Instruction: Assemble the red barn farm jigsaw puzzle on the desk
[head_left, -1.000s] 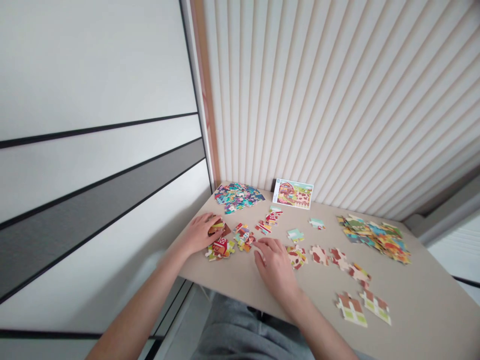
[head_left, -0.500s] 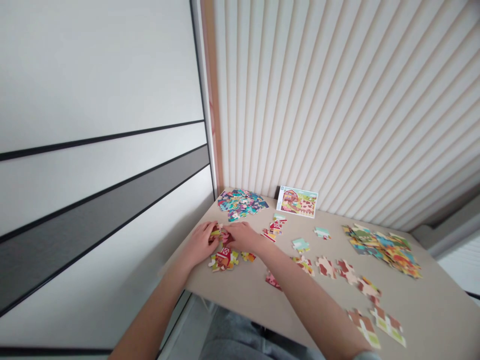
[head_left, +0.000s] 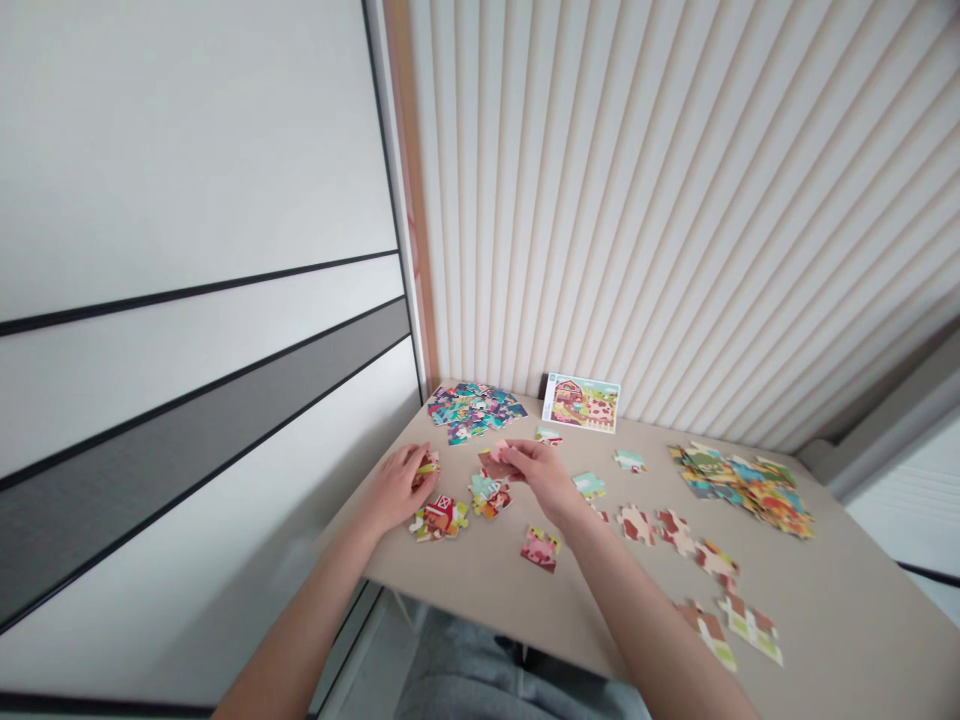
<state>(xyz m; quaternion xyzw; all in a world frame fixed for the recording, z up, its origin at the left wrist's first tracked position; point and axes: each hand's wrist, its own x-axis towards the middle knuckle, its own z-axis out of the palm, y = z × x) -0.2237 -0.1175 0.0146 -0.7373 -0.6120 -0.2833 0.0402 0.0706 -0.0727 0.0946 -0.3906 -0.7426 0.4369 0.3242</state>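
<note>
Puzzle piece (head_left: 490, 464) is pinched in the fingers of your right hand (head_left: 541, 474); your left hand (head_left: 399, 486) curls over another piece (head_left: 428, 468), grip impossible to tell.

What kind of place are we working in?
Probably a room at home: a beige tabletop strewn with colourful cardboard jigsaw pieces, against white pleated blinds, beside white panels with black trim.

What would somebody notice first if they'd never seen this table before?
Probably the bright farm picture at the back of the table, by the pleated wall. Two colourful heaps come next: purple and teal pieces in the far left corner, orange and green pieces at the right. Nearer the front lies a pink piece.
</note>
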